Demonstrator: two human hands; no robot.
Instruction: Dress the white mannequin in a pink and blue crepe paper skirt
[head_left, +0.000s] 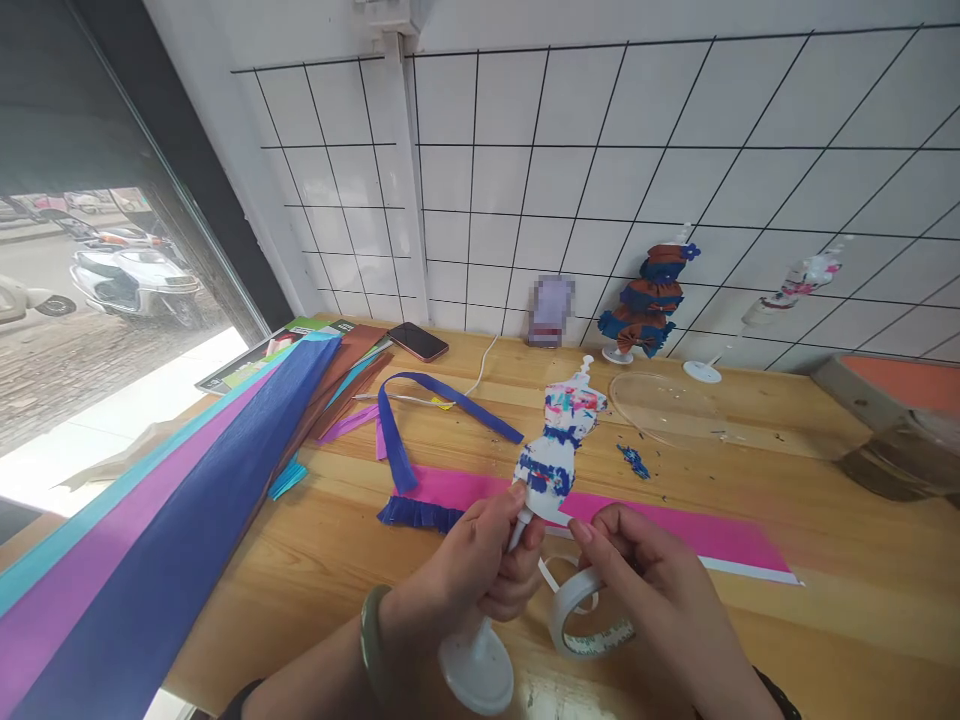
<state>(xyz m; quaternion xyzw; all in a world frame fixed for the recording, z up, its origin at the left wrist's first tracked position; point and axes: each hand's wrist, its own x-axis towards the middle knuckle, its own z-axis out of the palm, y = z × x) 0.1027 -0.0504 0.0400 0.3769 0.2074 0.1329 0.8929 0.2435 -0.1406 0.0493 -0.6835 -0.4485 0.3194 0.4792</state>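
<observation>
My left hand (484, 565) is wrapped round the stem of a small white dress-form mannequin (559, 450), tilted to the right above the table. Blue and pink paper scraps cling to its body, and its round white base (478, 672) shows below my fist. With fingers pinched, my right hand (645, 570) holds a roll of double-sided tape (566, 620) and the end of its white strip, which reaches the mannequin's lower edge. Behind both hands lies a long pink crepe paper strip (645, 522) with a white edge. A ruffled blue paper strip (420, 513) lies beside my left hand.
Folded crepe paper sheets (217, 510) in several colours fill the left side. A phone (418, 342), a blue ribbon strip (450, 392) and blue shreds (634, 461) lie behind. A mannequin in a blue and brown dress (649, 300) stands by the wall. A box (847, 390) is at right.
</observation>
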